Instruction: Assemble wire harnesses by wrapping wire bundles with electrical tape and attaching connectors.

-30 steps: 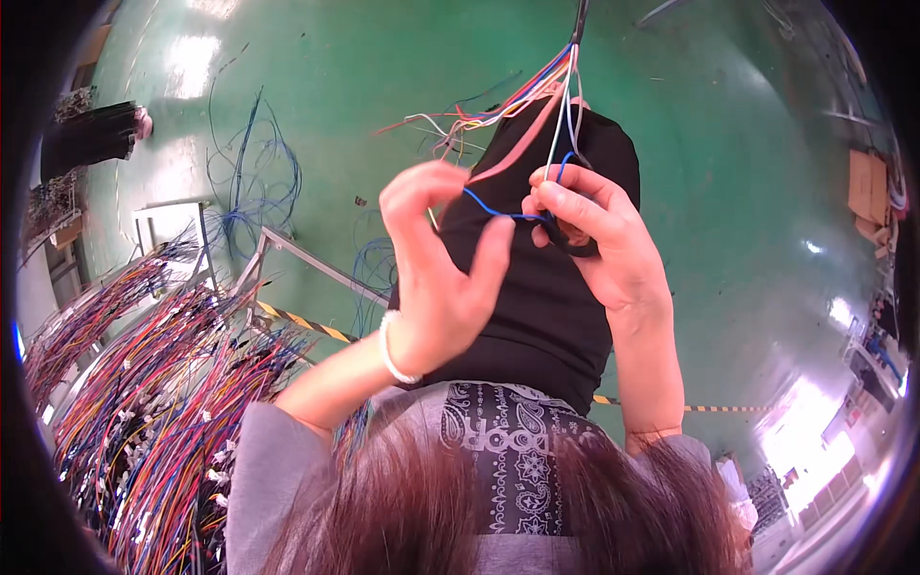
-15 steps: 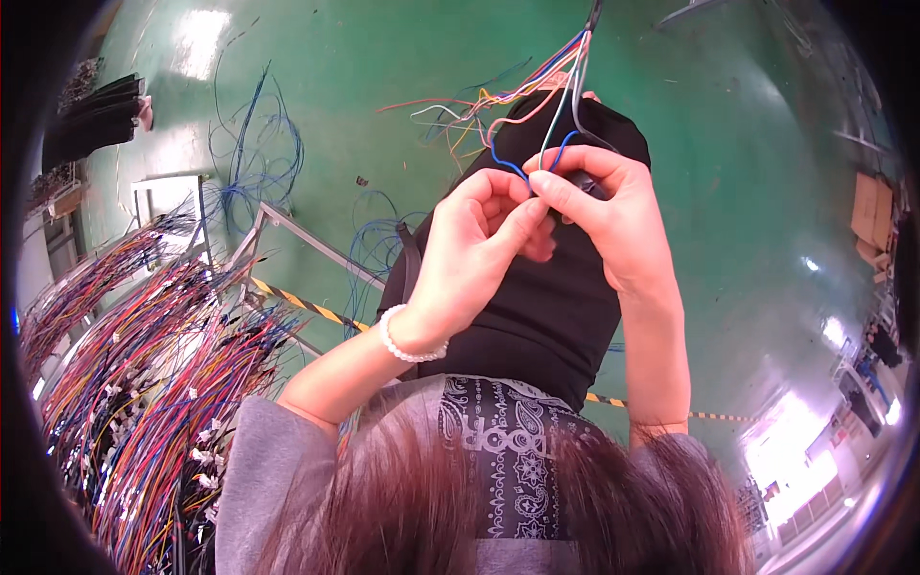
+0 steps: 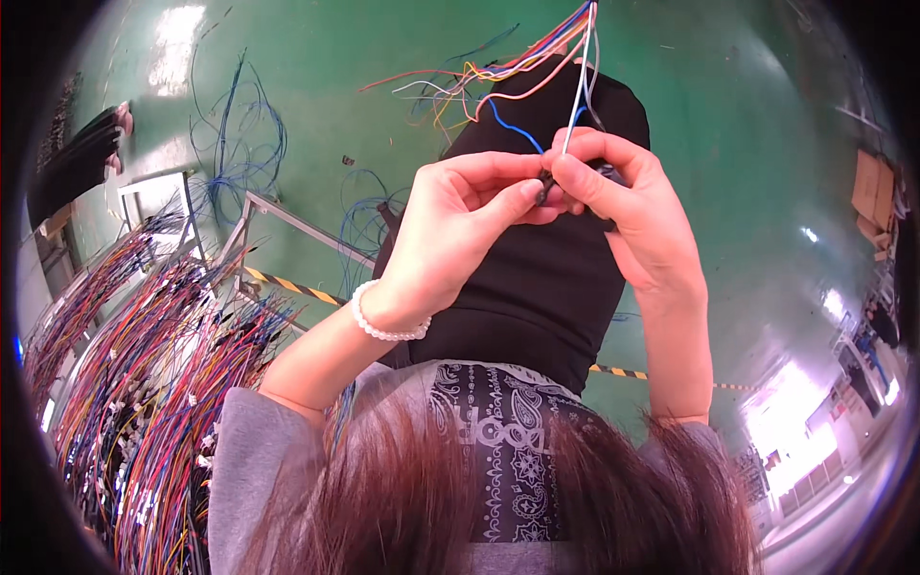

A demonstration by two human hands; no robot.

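Observation:
My hands meet above my lap. In my left hand (image 3: pixel 458 222), thumb and fingers pinch a small black piece (image 3: pixel 545 186), which looks like a connector; most of it is hidden. My right hand (image 3: pixel 632 196) has thumb and forefinger closed on a white wire (image 3: pixel 580 91) just beside that piece. A blue wire (image 3: pixel 516 127) bends down to the pinched fingertips, its end hidden. Both belong to a bundle of coloured wires (image 3: pixel 571 27) that fans out from the top edge. Dark material shows behind my right fingers, too covered to make out.
At the left lie large heaps of multicoloured wires (image 3: pixel 144 383) with small white ends. Near them stand a grey metal frame (image 3: pixel 305 230) and a yellow-black striped strip (image 3: pixel 292 286). Loose blue wires (image 3: pixel 230 172) lie on the green floor. Cardboard boxes (image 3: pixel 872 196) are at the far right.
The hands stay close together, with the left fingers now nearer the right thumb. More of the black piece shows between them. A white wire is now at the right fingertips, where a greenish one showed before.

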